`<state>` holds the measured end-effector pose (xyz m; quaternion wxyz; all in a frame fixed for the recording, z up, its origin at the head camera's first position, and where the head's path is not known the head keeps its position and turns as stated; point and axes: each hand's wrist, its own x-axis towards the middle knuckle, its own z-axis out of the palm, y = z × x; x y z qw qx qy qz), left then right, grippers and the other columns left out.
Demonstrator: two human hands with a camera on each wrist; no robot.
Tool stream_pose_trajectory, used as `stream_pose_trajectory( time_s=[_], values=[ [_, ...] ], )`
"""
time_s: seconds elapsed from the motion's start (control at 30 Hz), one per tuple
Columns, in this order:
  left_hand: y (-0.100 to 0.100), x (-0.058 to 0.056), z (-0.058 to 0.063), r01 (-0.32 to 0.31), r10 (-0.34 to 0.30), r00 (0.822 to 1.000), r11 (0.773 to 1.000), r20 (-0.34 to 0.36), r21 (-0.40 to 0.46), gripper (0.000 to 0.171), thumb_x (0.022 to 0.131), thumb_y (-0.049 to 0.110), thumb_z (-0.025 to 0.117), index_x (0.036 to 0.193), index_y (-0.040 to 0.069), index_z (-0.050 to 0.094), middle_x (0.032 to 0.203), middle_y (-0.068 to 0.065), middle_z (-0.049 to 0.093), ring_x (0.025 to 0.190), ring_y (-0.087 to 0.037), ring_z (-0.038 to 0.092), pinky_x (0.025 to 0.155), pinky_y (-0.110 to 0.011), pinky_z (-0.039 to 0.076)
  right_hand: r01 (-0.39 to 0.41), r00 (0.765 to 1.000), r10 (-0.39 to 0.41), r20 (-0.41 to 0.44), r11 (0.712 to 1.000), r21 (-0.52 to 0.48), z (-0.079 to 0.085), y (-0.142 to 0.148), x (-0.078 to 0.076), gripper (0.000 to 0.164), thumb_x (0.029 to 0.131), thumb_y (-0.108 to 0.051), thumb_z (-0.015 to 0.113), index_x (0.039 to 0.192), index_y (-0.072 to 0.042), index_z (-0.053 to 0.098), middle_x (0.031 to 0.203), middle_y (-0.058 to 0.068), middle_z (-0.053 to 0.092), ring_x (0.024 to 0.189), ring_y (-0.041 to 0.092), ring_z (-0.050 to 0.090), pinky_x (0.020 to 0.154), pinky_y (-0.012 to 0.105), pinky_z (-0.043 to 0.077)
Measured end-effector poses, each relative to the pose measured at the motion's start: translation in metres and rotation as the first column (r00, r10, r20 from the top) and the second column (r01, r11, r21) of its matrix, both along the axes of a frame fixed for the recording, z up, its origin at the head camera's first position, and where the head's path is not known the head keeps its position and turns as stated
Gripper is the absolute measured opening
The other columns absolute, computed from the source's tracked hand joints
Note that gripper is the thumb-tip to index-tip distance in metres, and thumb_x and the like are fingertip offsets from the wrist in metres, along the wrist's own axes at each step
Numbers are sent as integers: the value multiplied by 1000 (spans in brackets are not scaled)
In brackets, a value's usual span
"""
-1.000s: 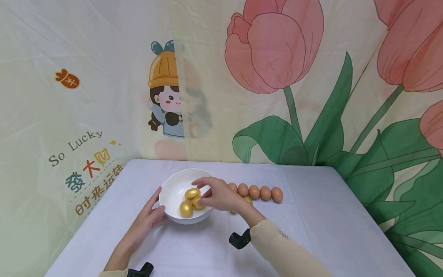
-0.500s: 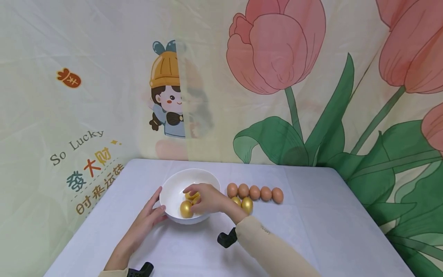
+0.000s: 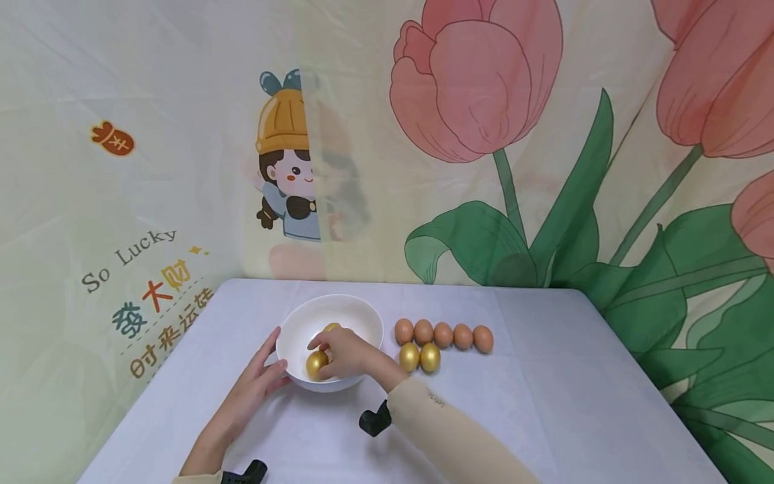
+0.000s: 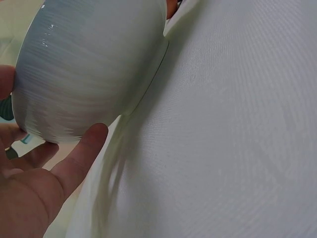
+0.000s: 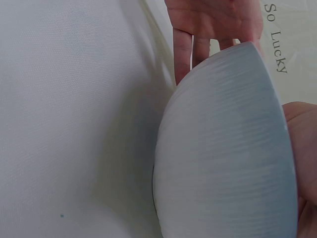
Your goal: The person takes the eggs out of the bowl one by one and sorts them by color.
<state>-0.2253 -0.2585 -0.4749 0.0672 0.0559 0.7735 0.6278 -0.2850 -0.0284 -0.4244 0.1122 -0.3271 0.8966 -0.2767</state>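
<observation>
A white bowl (image 3: pixel 296 323) stands on the table, with golden eggs inside. My left hand (image 3: pixel 261 376) steadies its left side, and the left wrist view shows the thumb and fingers of that left hand (image 4: pixel 54 181) against the outer wall. My right hand (image 3: pixel 347 353) reaches over the bowl's right rim, its thumb and fingers curled around a golden egg (image 3: pixel 316 365) low in the bowl. Another golden egg (image 3: pixel 332 327) peeks out behind that hand. In the right wrist view the bowl (image 5: pixel 225 148) hides the fingertips of the right hand (image 5: pixel 304 148).
Right of the bowl, several brown eggs (image 3: pixel 443 335) lie in a row. Two golden eggs (image 3: pixel 430 358) lie in front of the row's left end. A white cloth (image 3: pixel 544 403) covers the table, and a printed curtain (image 3: pixel 375 134) hangs behind it.
My right hand has moved left and lower into the bowl, from the right golden egg to the left one. Both golden eggs on the table are now uncovered. The left hand stays put.
</observation>
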Motion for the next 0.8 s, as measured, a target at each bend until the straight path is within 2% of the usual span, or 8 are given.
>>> stream_pose_trajectory(
  time_s=[0.27, 0.57, 0.8],
  values=[
    [0, 0, -1, 3, -3, 1000, 1000, -10, 12, 72, 113, 26, 50, 173, 24, 10, 178, -18, 4, 146, -47, 46, 109, -40, 58, 15, 1000, -15, 21, 1000, -19, -3, -7, -1, 41, 86, -12, 88, 126, -9, 77, 107, -1, 75, 94, 9, 59, 83, 14, 47],
    [0, -1, 0, 2, -2, 1000, 1000, -11, 8, 72, 113, 26, 50, 173, 23, 10, 178, -19, 4, 146, -48, 45, 109, -40, 57, 60, 996, -58, 74, 998, -29, -3, -7, 1, 40, 88, -16, 88, 126, -13, 76, 108, -5, 74, 94, 9, 62, 84, 14, 51],
    [1, -1, -1, 6, -6, 1000, 1000, -17, 16, 72, 113, 25, 50, 173, 22, 10, 177, -19, 5, 146, -49, 45, 108, -38, 58, 30, 999, -28, 25, 995, -97, -4, -3, 0, 41, 86, -12, 88, 125, -12, 77, 107, -6, 74, 91, 7, 64, 79, 11, 52]
  ],
)
